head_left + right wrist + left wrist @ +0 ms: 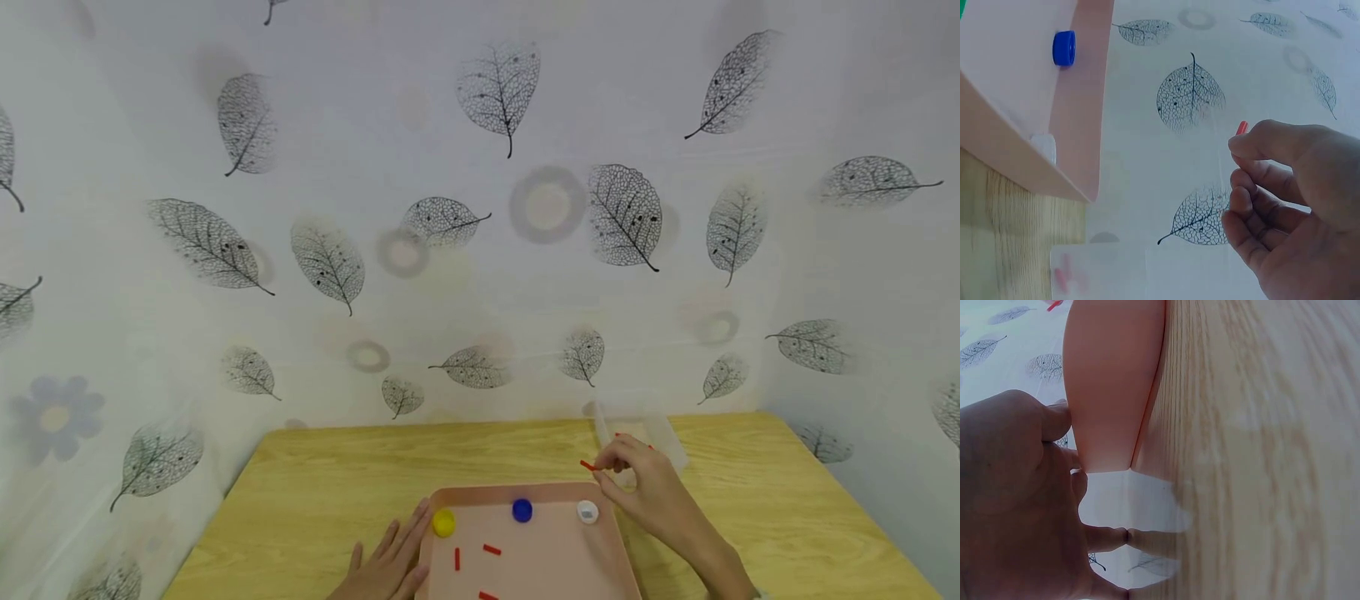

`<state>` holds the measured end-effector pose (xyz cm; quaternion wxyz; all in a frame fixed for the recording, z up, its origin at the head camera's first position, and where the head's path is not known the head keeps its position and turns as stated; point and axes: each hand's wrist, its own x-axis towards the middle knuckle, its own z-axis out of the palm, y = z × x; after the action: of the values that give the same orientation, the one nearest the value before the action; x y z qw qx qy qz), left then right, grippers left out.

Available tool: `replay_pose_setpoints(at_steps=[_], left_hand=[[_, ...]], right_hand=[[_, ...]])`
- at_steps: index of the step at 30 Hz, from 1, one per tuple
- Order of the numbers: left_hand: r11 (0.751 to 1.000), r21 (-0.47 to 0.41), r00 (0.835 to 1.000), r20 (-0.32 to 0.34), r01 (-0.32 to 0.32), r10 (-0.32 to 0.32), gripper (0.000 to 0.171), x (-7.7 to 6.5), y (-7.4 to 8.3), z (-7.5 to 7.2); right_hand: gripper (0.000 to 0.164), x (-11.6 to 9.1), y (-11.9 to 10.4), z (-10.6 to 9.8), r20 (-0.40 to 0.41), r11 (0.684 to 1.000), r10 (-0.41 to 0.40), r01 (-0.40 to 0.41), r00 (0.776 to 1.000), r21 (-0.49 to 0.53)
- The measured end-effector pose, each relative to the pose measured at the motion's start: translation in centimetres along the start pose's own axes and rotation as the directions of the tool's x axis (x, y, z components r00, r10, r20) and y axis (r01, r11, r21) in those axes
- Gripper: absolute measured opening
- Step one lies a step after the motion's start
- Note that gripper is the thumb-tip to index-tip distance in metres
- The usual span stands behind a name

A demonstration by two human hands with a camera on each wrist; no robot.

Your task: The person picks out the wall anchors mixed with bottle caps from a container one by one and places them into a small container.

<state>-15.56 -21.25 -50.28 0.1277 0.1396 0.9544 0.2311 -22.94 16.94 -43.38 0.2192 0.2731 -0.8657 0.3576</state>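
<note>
My right hand pinches a short red stick between thumb and forefinger, above the far right corner of a pink tray. In the right wrist view the tip of that red stick pokes out past the fingertips. My left hand rests at the tray's left side with its fingers spread, touching the wall; the left wrist view shows the hand against the pink wall. Inside the tray lie several red sticks. A yellow cap, a blue cap and a white cap stand along its far side.
A translucent box with red pieces inside stands behind my right hand, partly hidden by it. The light wood table meets a pale wall printed with leaves at its back edge.
</note>
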Motion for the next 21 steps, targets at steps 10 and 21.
replay_pose_setpoints(at_steps=[10, 21], left_hand=[[0.993, 0.065, 0.993, 0.071, -0.099, 0.095, 0.080, -0.9, -0.5, -0.3], [0.996, 0.056, 0.995, 0.078, -0.068, 0.064, 0.072, -0.7, -0.5, -0.3]], right_hand=[[0.025, 0.2, 1.8, -1.0, -0.122, 0.997, -0.027, 0.018, 0.992, -0.070], [0.024, 0.1, 3.5, -1.8, -0.181, 0.995, 0.019, -0.036, 0.983, -0.090]])
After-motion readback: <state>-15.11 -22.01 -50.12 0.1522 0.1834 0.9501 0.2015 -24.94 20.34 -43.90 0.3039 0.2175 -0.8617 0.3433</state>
